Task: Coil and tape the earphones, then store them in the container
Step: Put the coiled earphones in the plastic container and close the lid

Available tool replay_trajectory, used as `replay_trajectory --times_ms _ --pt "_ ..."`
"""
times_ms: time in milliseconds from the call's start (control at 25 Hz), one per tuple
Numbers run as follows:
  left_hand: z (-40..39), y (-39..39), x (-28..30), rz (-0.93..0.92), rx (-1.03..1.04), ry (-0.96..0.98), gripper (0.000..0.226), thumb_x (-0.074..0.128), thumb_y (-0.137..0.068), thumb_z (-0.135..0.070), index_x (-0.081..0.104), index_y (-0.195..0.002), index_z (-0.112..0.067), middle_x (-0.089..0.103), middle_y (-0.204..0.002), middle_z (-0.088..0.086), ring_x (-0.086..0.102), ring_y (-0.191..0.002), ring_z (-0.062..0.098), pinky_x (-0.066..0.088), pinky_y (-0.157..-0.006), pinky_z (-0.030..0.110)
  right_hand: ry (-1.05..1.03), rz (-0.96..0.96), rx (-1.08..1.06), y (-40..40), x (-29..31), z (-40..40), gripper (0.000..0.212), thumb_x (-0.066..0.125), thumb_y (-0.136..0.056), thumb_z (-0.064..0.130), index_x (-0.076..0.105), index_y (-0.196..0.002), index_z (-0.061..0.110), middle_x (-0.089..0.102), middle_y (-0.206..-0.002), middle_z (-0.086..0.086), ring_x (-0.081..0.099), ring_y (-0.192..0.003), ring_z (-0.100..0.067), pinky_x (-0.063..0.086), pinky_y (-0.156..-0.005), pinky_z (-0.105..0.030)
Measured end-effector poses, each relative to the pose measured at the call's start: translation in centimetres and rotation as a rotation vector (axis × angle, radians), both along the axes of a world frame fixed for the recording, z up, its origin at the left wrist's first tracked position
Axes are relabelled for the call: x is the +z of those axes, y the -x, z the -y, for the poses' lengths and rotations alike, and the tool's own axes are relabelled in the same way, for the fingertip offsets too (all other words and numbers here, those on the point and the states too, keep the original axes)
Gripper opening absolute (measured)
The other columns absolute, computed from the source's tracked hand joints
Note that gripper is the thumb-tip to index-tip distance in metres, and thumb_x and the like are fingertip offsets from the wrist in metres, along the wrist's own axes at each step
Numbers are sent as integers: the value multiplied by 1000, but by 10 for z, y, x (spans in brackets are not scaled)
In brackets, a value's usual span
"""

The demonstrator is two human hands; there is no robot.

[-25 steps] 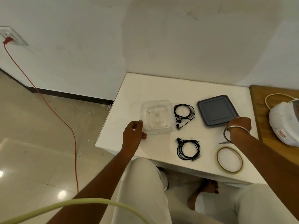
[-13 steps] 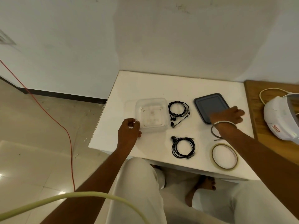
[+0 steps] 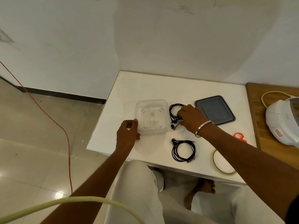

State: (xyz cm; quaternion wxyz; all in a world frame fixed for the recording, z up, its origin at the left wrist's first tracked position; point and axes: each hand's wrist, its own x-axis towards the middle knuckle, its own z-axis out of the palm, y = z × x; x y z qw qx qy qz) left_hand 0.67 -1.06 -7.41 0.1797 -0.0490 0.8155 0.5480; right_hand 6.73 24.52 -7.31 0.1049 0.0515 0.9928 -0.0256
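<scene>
A: Step? Left to right.
B: Left hand [image 3: 127,135] curls at the near-left corner of the clear box [image 3: 152,117], thumb and fingertip at its rim, steadying it, I'd say. Box sits open on the white table [image 3: 161,84], nothing in it. Right hand [image 3: 191,118] is down on the far earphones [image 3: 174,113], just right of the box, fingers bent onto the cord; can't tell if they've actually closed on it.
A: So it's the pick-up?
B: Looks like it. The coil seems loose, so the next move calls for a firm pinch on the whole bundle so no loop drops, then tape.
A: Counts?
B: One box, two earphone sets, the near set [image 3: 183,150] untouched, one grey lid [image 3: 215,110], one tape roll [image 3: 223,162], one pair of orange scissors [image 3: 239,137], mostly hidden by the forearm.
</scene>
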Motion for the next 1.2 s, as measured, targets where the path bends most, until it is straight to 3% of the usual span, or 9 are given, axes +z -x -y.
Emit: replay_trajectory --times_ms 240,400,680,840,880,960,1040,1080,1200 --pt "-1 0 1 10 2 -16 34 50 -96 -41 58 -108 -10 65 -95 12 64 -60 17 56 -62 27 -136 -39 151 -9 -2 0 24 44 -94 28 56 -109 13 56 -114 -6 48 -107 -25 34 -90 -35" --pt "-2 -1 3 -3 -12 -19 27 51 -96 -36 59 -107 -13 66 -93 10 65 -61 19 59 -72 37 -133 -52 189 -9 -1 3 24 42 -94 22 55 -110 10 60 -111 -8 52 -103 -25 38 -87 -33" --pt "-2 -2 3 -25 1 -63 21 55 -95 -34 62 -102 -15 65 -76 -3 69 -64 23 58 -80 45 84 -83 58 -11 -8 -5 29 42 -98 22 58 -118 9 58 -111 -12 51 -100 -27 40 -84 -33" --pt "-6 -3 6 -6 -19 -32 26 55 -94 -35 62 -108 -14 66 -90 3 68 -71 22 57 -80 37 189 -150 -107 -7 7 -14 31 45 -97 21 60 -120 7 58 -110 -16 53 -102 -31 42 -86 -35" --pt "-7 -5 7 -64 -22 45 28 56 -94 -36 61 -111 -14 63 -100 6 66 -82 21 53 -82 31 222 -188 -157 -5 11 -16 30 47 -96 19 62 -118 6 59 -108 -18 55 -100 -32 42 -84 -34" --pt "-12 -11 13 -396 -53 267 32 59 -91 -34 56 -117 -16 52 -116 6 53 -106 18 38 -92 27 269 -255 -241 -2 20 -22 27 48 -95 16 65 -113 5 60 -102 -19 57 -94 -33 42 -78 -32" --pt "-24 -24 26 -738 -284 251 25 59 -90 -26 56 -113 -19 50 -116 3 45 -111 15 34 -96 29 294 -283 -284 0 27 -27 26 48 -95 15 66 -111 4 61 -99 -19 56 -93 -33 41 -77 -33" --pt "-33 -32 32 -792 -490 168 19 59 -89 -22 59 -108 -19 53 -111 0 46 -108 12 36 -95 28 302 -292 -299 1 30 -28 26 47 -95 14 66 -110 4 61 -99 -19 56 -93 -33 41 -77 -33" --pt "-62 -66 45 -530 -1125 163 22 64 -88 -23 61 -110 -18 57 -107 -3 49 -97 7 44 -88 26 315 -319 -322 2 38 -29 26 47 -95 13 66 -110 4 62 -99 -20 56 -94 -32 39 -77 -31"
